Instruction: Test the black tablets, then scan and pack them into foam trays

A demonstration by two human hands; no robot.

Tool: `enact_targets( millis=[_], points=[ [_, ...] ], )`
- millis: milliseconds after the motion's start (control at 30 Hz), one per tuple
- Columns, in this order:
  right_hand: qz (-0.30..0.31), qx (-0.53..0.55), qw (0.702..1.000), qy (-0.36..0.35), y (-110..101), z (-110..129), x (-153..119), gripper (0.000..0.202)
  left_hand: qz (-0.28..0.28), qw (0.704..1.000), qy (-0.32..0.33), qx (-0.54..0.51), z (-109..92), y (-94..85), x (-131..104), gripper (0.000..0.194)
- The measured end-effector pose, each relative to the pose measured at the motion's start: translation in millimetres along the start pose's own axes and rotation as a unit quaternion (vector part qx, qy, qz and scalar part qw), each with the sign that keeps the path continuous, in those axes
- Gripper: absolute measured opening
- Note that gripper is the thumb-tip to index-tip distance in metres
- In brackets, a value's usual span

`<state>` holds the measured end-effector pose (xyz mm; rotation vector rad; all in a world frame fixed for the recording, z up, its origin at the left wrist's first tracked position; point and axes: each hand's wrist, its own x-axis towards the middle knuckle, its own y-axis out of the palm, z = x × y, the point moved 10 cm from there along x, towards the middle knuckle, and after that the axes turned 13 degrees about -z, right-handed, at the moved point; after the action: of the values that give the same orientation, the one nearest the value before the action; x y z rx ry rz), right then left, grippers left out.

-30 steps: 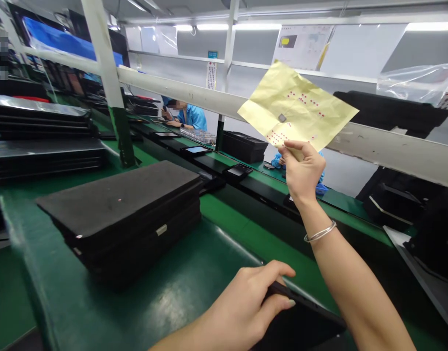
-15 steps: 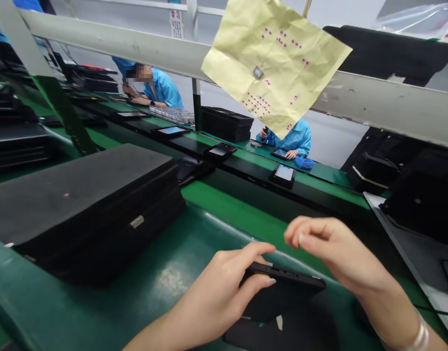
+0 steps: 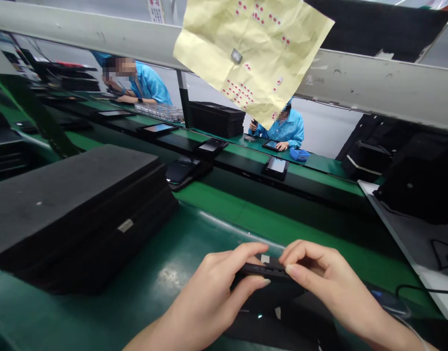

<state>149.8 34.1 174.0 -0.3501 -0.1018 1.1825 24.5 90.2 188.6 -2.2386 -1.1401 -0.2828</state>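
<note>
A thin black tablet is held up with its long edge, where small slots show, towards me. My left hand is closed around its left end, thumb below and fingers above. At the right part of the same edge, my right hand pinches the tablet between thumb and fingertips. A small pale label shows on it between the two hands. Below lies a dark pad with a whitish scrap on it. The tablet's right end is hidden behind my right hand.
A tall stack of black foam trays stands at my left. Beyond the green bench, tablets such as this one lie along a dark conveyor. Two co-workers in blue sit opposite. A yellow dotted sheet hangs from the rail.
My right hand has come down and left from above the tablet onto its edge and closed there. My left hand keeps its grip. The view has shifted slightly.
</note>
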Motion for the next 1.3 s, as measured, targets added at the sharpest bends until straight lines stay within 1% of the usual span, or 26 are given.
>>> enact_targets(
  millis=[100,233,333,400,433,500,533,600,633,667,733,767,800,833,900,933,967,1000,1033,1100,1167,1233,1300],
  points=[
    [-0.002,0.054,0.998,0.036,5.1,-4.9,1.0,0.013,-0.003,1.000,0.007,0.004,-2.5,-0.9,0.5,0.034],
    [-0.001,0.092,0.995,0.046,10.0,-3.9,3.5,0.012,-0.006,1.000,0.017,0.002,-5.5,-3.7,0.3,0.033],
    [-0.007,0.136,0.988,0.068,5.3,-13.6,2.6,0.012,-0.002,0.999,0.039,-0.001,-9.8,-4.7,-0.9,0.024],
    [-0.026,0.187,0.980,0.059,-3.2,-24.5,0.4,0.022,-0.017,0.999,0.039,-0.011,-10.6,-6.4,0.1,0.018],
    [-0.027,0.203,0.978,0.046,-6.0,-31.1,-1.9,0.030,-0.035,0.999,0.029,-0.019,-9.4,-7.9,1.6,0.016],
    [-0.020,0.194,0.980,0.028,-7.2,-49.5,-8.0,0.045,-0.085,0.996,-0.009,-0.039,-3.6,-11.4,5.3,0.012],
    [-0.019,0.172,0.984,0.028,-7.3,-60.8,-10.8,0.048,-0.110,0.992,-0.035,-0.053,0.9,-12.0,6.8,0.011],
    [-0.046,0.116,0.991,0.037,-13.1,-81.4,-13.1,0.045,-0.142,0.982,-0.090,-0.082,11.3,-9.9,8.6,0.011],
    [-0.073,0.097,0.992,0.038,-20.0,-87.6,-12.0,0.042,-0.136,0.980,-0.112,-0.095,15.8,-5.3,9.5,0.012],
    [-0.100,0.082,0.991,0.032,-28.2,-90.2,-9.3,0.041,-0.110,0.980,-0.129,-0.105,19.5,1.5,10.4,0.015],
    [-0.126,0.043,0.991,0.011,-42.5,-88.5,0.8,0.042,-0.027,0.983,-0.144,-0.107,23.8,16.1,11.3,0.018],
    [-0.120,0.017,0.993,0.001,-46.4,-87.0,8.0,0.042,0.010,0.985,-0.142,-0.096,25.6,20.1,11.4,0.019],
    [-0.095,-0.015,0.995,-0.009,-46.3,-86.0,16.0,0.042,0.031,0.986,-0.141,-0.079,28.5,20.2,12.1,0.019],
    [-0.059,-0.054,0.997,-0.021,-43.0,-86.2,23.9,0.042,0.032,0.988,-0.139,-0.055,32.6,15.9,14.1,0.018],
    [0.018,-0.133,0.990,-0.042,-30.4,-91.7,37.1,0.038,-0.005,0.991,-0.133,0.006,41.4,1.6,20.4,0.019],
    [0.043,-0.167,0.983,-0.054,-23.5,-95.6,42.7,0.037,-0.022,0.990,-0.131,0.037,45.4,-3.7,23.5,0.020],
    [0.060,-0.195,0.977,-0.068,-16.1,-99.6,47.6,0.035,-0.026,0.989,-0.127,0.070,48.8,-5.1,26.0,0.021],
    [0.070,-0.217,0.970,-0.080,-8.7,-103.3,51.7,0.034,-0.017,0.987,-0.120,0.105,51.5,-2.6,28.2,0.023],
    [0.072,-0.239,0.964,-0.091,-2.2,-107.0,55.0,0.034,0.004,0.984,-0.110,0.143,54.0,3.4,29.7,0.025],
    [0.057,-0.283,0.951,-0.107,5.2,-112.5,57.9,0.035,0.064,0.967,-0.085,0.230,61.3,21.2,29.6,0.030],
    [0.022,-0.324,0.937,-0.127,0.8,-114.7,53.1,0.035,0.122,0.942,-0.065,0.305,73.5,40.1,25.1,0.035],
    [-0.017,-0.340,0.930,-0.138,-16.7,-119.0,38.2,0.035,0.163,0.922,-0.065,0.346,91.7,55.4,15.6,0.039],
    [-0.075,-0.355,0.924,-0.121,-49.0,-133.7,15.7,0.036,0.189,0.910,-0.088,0.358,113.8,65.9,1.3,0.045]
  ],
)
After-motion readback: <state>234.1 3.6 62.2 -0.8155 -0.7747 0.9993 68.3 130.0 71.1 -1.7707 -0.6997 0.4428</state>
